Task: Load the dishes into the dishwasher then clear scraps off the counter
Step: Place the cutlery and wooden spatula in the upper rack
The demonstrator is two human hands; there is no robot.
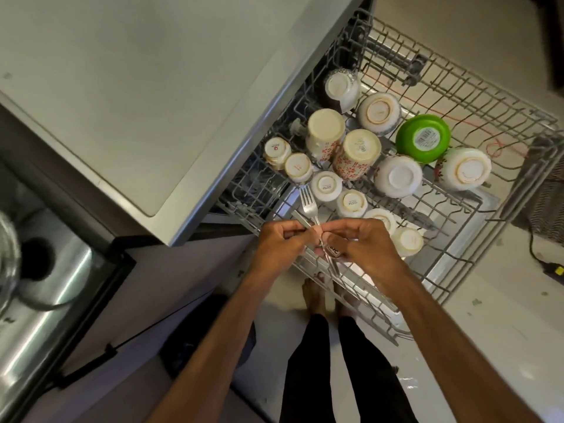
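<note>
At your far left lies the steel sink (pixel 61 270), and beside it the pale counter (pixel 137 87); what shows of it carries no scraps that you can make out, so that half of the job cannot be judged from here. You are in the loading step, down to the cutlery. Your left hand (pixel 279 244) hangs just off the counter's corner, over the near edge of the pulled-out rack (pixel 457 87), its fingers curled and pinching a small bundle of metal. From that pinch a fork (pixel 309 203) sticks up with its tines pointing away from you, and a second flat utensil (pixel 300 219) lies against it. Your right hand (pixel 369 248) meets the left on the same bundle, thumb and fingertips nipped on the handles lower down. How many pieces are in the bundle you cannot tell. Past your hands, the rack already holds upturned small cups (pixel 326 186), two patterned mugs (pixel 357 154), white bowls and a green bowl (pixel 422 138). No cutlery basket shows here, so your next move likely means separating one piece and finding a free slot for it.
</note>
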